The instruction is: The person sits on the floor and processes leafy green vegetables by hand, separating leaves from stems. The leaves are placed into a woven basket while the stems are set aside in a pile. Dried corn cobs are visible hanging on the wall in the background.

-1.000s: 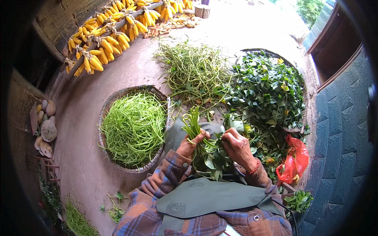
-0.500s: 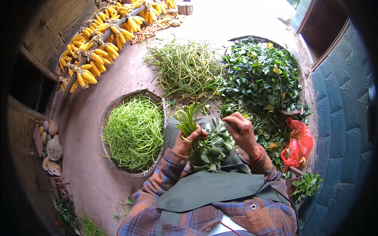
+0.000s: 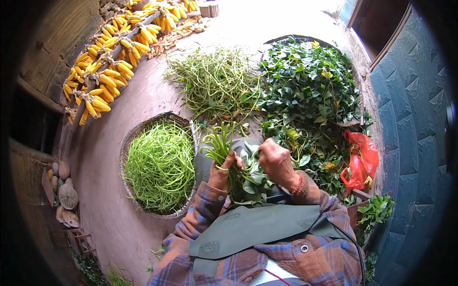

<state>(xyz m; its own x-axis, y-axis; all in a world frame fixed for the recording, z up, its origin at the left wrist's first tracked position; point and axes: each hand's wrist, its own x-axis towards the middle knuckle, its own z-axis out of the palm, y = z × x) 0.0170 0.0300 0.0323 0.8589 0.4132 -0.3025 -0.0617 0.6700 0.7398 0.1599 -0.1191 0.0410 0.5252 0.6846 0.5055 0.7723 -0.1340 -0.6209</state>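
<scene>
My left hand (image 3: 224, 172) is closed round a bunch of leafy green stems (image 3: 218, 145), which look like sweet potato greens. Their bare stalk ends stick up above my fingers. The broad leaves (image 3: 253, 183) hang down over my lap. Just right of the bunch is my right hand (image 3: 277, 163), its fingers curled together beside the leaves; what they pinch, if anything, is hidden. To my left stands a round woven basket (image 3: 128, 187) full of thin, light green stalks (image 3: 160, 167).
Ahead lie a heap of paler stems (image 3: 214, 81) and a big pile of dark leafy vines (image 3: 310, 83). A red plastic bag (image 3: 361, 159) is at right, near a blue-green wall (image 3: 410, 119). Corn cobs (image 3: 107, 78) hang from a pole at far left; pumpkins (image 3: 68, 196) lie below.
My right hand has moved left and slightly down, closer to the bunch. My left hand keeps its hold on the stems. The whole view has shifted slightly.
</scene>
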